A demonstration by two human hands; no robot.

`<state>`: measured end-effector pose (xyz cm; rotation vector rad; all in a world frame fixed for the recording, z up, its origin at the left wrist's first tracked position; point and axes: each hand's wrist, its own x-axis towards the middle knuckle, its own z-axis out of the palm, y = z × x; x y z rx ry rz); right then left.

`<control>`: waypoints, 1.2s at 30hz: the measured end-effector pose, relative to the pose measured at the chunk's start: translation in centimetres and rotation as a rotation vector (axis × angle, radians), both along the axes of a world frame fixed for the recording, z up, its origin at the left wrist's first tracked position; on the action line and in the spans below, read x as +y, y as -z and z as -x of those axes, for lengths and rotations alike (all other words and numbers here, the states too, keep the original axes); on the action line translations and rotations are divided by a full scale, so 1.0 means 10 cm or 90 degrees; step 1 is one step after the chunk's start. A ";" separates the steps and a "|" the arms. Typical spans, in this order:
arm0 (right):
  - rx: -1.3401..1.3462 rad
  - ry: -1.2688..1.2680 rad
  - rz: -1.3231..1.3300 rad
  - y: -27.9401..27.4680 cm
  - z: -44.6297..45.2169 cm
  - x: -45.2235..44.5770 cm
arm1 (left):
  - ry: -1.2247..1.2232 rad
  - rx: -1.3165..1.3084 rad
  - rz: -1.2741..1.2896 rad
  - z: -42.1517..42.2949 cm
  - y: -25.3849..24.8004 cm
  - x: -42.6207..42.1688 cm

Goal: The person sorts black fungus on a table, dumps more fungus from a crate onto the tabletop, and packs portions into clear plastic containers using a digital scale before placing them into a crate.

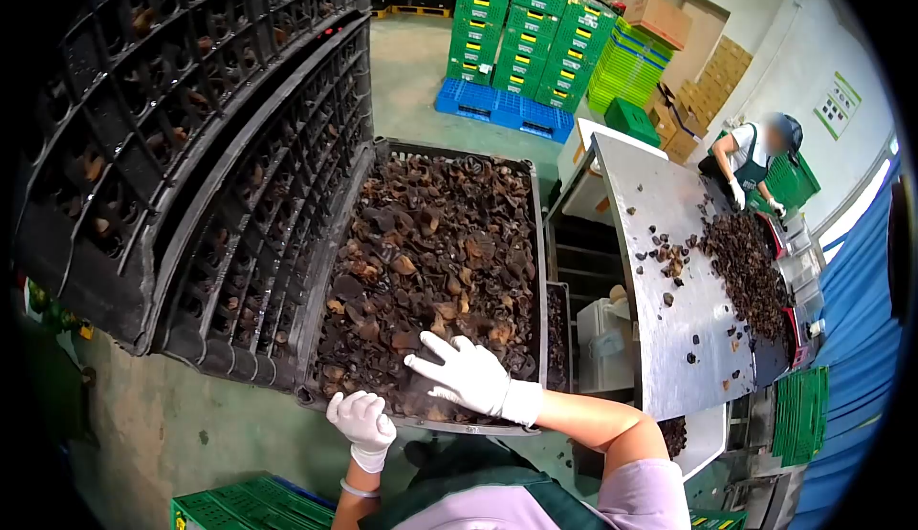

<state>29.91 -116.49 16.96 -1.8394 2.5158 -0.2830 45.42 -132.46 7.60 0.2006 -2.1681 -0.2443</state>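
A black crate [541,272] full of dark brown wood ear mushrooms [440,243] lies in front of me. My right hand [464,374], in a white glove, is over the near part of the mushrooms with its fingers spread and nothing visibly held. At the crate's near left corner is my left hand [361,422], also gloved in white. Its fingers are curled closed beside the rim; what they hold, if anything, is hidden. Stacked black crates [258,195] with mushrooms showing through their slatted walls rise on the left.
A metal table [660,339] on the right carries a heap of mushrooms [741,272] and scattered pieces. A co-worker [751,162] in gloves leans over its far end. Green crates [521,33] stand on a blue pallet [502,109] at the back. More green crates [253,506] are near my feet.
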 end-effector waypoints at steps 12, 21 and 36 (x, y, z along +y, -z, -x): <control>-0.104 -0.009 0.105 -0.43 1.23 0.23 | -0.061 -0.016 -0.086 0.01 -0.07 0.09; -0.244 -0.025 -0.060 -0.04 1.59 -0.05 | -0.127 -0.062 -0.112 0.01 -0.11 0.15; -0.220 -0.269 0.093 0.02 0.36 0.12 | -0.160 -0.104 -0.119 0.00 -0.21 0.20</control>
